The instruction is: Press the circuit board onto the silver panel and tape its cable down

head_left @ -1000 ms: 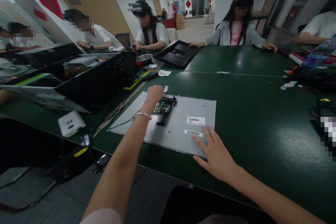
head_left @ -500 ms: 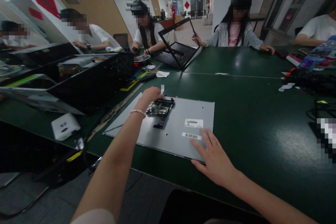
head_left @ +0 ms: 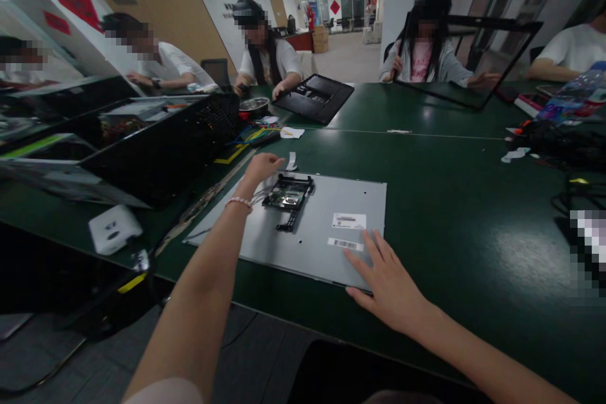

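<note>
A silver display panel lies back side up on the green table, with two white labels near its right side. On it rests a small circuit board in a black plastic frame, thin wires running off its left side. My left hand, wearing a beaded bracelet, is over the panel's far left edge. Its fingers are curled together, and what they hold, if anything, is hidden. Just right of them is a pale strip. My right hand lies flat with spread fingers on the panel's near right corner.
An opened black computer case stands at left, with a white device before it. Across the table a co-worker touches a black cover panel; another holds up a black frame. Cables and a bottle are at right.
My left hand has drawn back slightly left from the board and strip. The co-worker opposite has lifted the black frame away to the right. My right hand stays put.
</note>
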Demonstrator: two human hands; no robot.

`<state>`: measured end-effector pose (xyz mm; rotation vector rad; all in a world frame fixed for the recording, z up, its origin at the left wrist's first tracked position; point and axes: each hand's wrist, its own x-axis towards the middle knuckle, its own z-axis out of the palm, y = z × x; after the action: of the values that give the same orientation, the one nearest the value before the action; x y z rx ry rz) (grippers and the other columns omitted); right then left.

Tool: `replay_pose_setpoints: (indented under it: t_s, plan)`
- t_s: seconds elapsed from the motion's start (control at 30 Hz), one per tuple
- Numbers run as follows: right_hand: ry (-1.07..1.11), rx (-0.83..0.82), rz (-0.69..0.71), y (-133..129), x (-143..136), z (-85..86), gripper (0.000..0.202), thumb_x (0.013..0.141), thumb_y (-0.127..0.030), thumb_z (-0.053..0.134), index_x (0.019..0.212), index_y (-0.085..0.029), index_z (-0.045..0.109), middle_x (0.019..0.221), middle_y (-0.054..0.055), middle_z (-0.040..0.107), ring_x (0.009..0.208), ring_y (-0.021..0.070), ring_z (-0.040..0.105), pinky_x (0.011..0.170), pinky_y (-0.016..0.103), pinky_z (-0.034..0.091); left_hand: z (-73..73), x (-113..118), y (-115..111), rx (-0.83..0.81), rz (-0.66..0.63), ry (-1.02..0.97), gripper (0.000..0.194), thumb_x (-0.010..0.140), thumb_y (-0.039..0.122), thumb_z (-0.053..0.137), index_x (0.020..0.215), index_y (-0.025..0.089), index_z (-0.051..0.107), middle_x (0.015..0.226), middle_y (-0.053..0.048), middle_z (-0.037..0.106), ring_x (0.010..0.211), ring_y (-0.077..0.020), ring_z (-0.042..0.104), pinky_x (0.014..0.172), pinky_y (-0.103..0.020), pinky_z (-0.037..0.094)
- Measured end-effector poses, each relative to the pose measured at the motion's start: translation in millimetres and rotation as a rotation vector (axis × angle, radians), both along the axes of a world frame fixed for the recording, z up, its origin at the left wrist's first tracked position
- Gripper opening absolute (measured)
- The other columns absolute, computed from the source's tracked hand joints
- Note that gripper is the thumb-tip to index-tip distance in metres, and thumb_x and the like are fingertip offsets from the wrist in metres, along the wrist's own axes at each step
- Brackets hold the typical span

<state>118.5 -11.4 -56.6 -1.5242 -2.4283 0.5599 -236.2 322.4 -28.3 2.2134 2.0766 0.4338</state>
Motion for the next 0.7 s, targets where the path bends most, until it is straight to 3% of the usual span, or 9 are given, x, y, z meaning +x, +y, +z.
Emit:
replay_pose_setpoints:
  t_s: [0.1, 0.23, 0.43, 0.57, 0.7]
  plan:
    - [-0.039, 0.006, 0.007, 0.2, 2.6, 7.2, 0.064, 0.093, -0.057, 0.053, 0.152, -0.035, 0.041, 0.168, 0.008, 0.018, 0.152, 0.0383, 0.012, 0.119, 0.058, 0.019, 0.9, -28.5, -7.3, 0.048, 0.149, -0.077, 0.036, 0.082, 0.033, 0.056, 0.102, 0.010, 0.075, 0.109, -0.015, 0.073, 0.100, -0.0265, 0.063, 0.088, -0.030, 0.044]
    - [-0.096, 0.017, 0.009, -3.0, 7.8, 17.7, 0.064, 0.092, -0.052, 0.058, 0.151, -0.030, 0.045, 0.164, 0.014, 0.026, 0.150, 0.0383, 0.020, 0.119, 0.060, 0.017, 1.4, -57.6, -25.7, 0.024, 0.252, -0.141, 0.041, 0.076, 0.028, 0.057, 0.107, 0.006, 0.073, 0.107, -0.017, 0.073, 0.098, -0.0280, 0.064, 0.085, -0.031, 0.047]
    - [-0.049, -0.033, 0.013, -14.8, 25.8, 10.8, 0.065, 0.092, -0.050, 0.059, 0.152, -0.032, 0.042, 0.166, 0.011, 0.022, 0.151, 0.0366, 0.017, 0.119, 0.061, 0.014, -4.5, -71.4, -49.1, -0.027, 0.284, -0.274, 0.043, 0.073, 0.026, 0.055, 0.109, 0.009, 0.072, 0.107, -0.012, 0.074, 0.098, -0.0248, 0.065, 0.085, -0.028, 0.048]
    - [0.187, -0.182, -0.004, -18.2, 42.6, 6.9, 0.067, 0.092, -0.051, 0.056, 0.154, -0.034, 0.036, 0.169, 0.005, 0.010, 0.153, 0.0316, 0.008, 0.121, 0.057, 0.012, -3.6, -77.4, -59.6, -0.017, 0.297, -0.317, 0.044, 0.073, 0.023, 0.052, 0.111, 0.010, 0.070, 0.115, -0.012, 0.071, 0.108, -0.0265, 0.062, 0.095, -0.031, 0.045]
    - [0.714, -0.380, -0.261, -10.2, 56.4, 16.1, 0.078, 0.093, -0.053, 0.053, 0.159, -0.033, 0.018, 0.169, 0.002, 0.006, 0.154, 0.0252, 0.007, 0.123, 0.052, 0.014, -1.3, -84.0, -70.4, -0.051, 0.290, -0.334, 0.037, 0.073, 0.023, 0.053, 0.103, 0.011, 0.071, 0.114, -0.012, 0.070, 0.108, -0.0275, 0.060, 0.097, -0.034, 0.044]
